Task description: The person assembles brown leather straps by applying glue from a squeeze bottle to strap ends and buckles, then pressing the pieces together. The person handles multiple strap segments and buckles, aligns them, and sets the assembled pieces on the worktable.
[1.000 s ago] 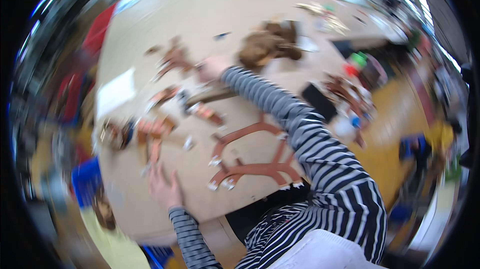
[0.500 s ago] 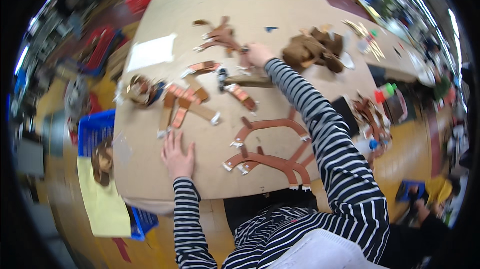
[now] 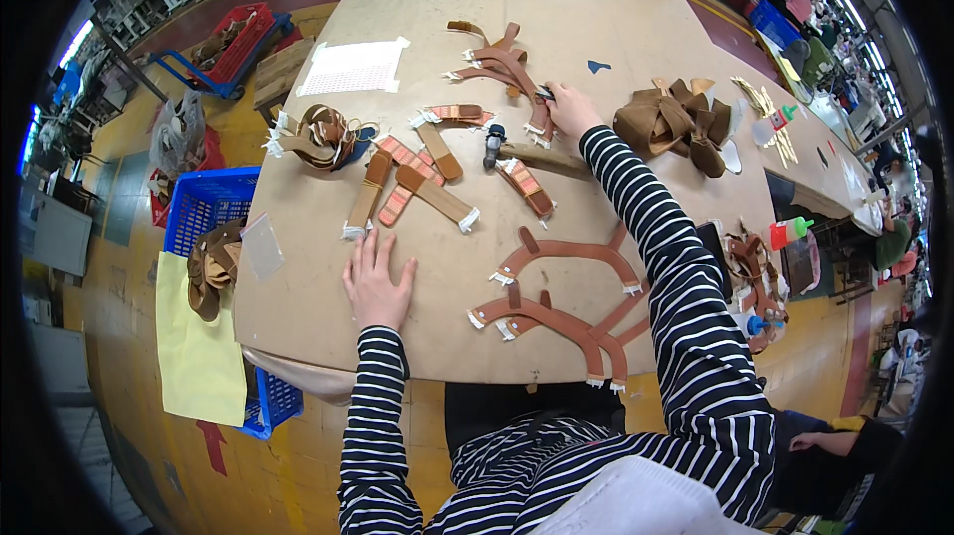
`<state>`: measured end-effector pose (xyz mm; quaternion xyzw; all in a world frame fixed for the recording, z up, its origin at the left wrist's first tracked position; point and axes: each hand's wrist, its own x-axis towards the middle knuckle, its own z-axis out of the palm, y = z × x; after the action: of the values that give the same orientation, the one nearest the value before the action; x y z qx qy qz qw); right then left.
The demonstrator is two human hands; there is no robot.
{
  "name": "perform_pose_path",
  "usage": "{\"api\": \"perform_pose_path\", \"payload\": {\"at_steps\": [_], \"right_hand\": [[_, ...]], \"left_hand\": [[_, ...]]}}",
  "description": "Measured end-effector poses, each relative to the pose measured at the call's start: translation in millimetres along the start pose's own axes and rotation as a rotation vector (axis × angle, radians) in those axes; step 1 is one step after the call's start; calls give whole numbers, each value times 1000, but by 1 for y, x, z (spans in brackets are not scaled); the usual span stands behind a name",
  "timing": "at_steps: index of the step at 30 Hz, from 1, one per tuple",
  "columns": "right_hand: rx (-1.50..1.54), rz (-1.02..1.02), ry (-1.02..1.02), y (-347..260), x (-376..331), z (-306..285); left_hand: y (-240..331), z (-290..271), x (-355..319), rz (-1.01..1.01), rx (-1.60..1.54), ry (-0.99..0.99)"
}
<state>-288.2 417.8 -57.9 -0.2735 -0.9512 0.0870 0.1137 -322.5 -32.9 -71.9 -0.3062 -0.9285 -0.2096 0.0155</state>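
My left hand (image 3: 381, 282) lies flat on the table, fingers spread, just below several tan and pink-patterned strap pieces (image 3: 433, 199). Reaching far forward, my right hand (image 3: 576, 112) is closed on a small dark tool (image 3: 545, 93), whose kind I cannot make out. It is beside a loose pile of brown leather straps (image 3: 509, 66) with white ends. Under my right forearm runs the wooden handle of a hammer (image 3: 545, 158), its metal head to the left. Nearer to me lie curved brown leather straps (image 3: 564, 249), partly covered by my right sleeve.
A bundle of brown leather pieces (image 3: 646, 123) sits right of my right hand. Coiled straps (image 3: 323, 138) and a taped white sheet (image 3: 353, 68) are at the left. A blue crate (image 3: 209, 199) stands against the table's left edge. Bottles with coloured caps (image 3: 790, 232) stand at the right.
The view has shifted and become sharper, so the table appears further right. My right hand stays by the brown straps, and my left hand remains flat on the table.
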Motion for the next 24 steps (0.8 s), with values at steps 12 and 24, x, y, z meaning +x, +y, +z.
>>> {"api": "perform_pose_path", "payload": {"at_steps": [12, 24], "right_hand": [[-181, -163, 115, 2, -2, 9], [-293, -15, 462, 8, 4, 4]], "left_hand": [[1, -2, 0, -5, 5, -6], [2, -2, 0, -1, -14, 1]]}}
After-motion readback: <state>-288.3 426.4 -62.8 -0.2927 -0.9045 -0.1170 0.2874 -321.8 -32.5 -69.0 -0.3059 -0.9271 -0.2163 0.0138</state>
